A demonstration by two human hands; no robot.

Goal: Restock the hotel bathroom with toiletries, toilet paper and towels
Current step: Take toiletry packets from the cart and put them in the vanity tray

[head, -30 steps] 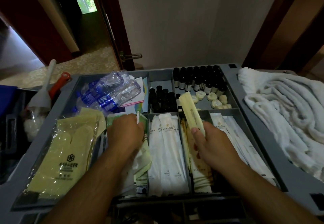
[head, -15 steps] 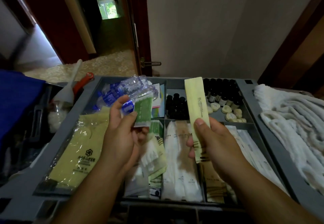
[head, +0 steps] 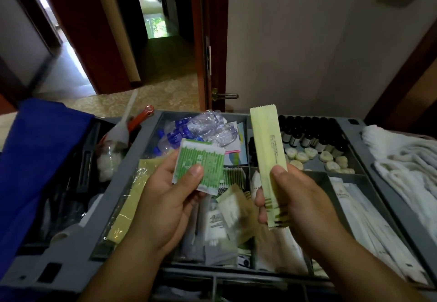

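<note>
Beige hallway wall (head: 307,53) and an open dark red wooden door (head: 214,41) stand behind a grey plastic housekeeping cart tray (head: 151,159) split into compartments. Folded white towels (head: 406,167) lie piled on its right end; crushed clear water bottles with blue labels (head: 201,129) fill the far left compartment, small dark bottles (head: 312,133) and round pale soaps (head: 314,157) the far right one, and flat white sachets (head: 369,219) the near right. Above the tray, the left hand (head: 165,197) pinches a square green-and-white striped sachet (head: 201,164) under its thumb, while the right hand (head: 300,197) grips the lower part of a long pale yellow paper packet (head: 268,145), held upright.
</note>
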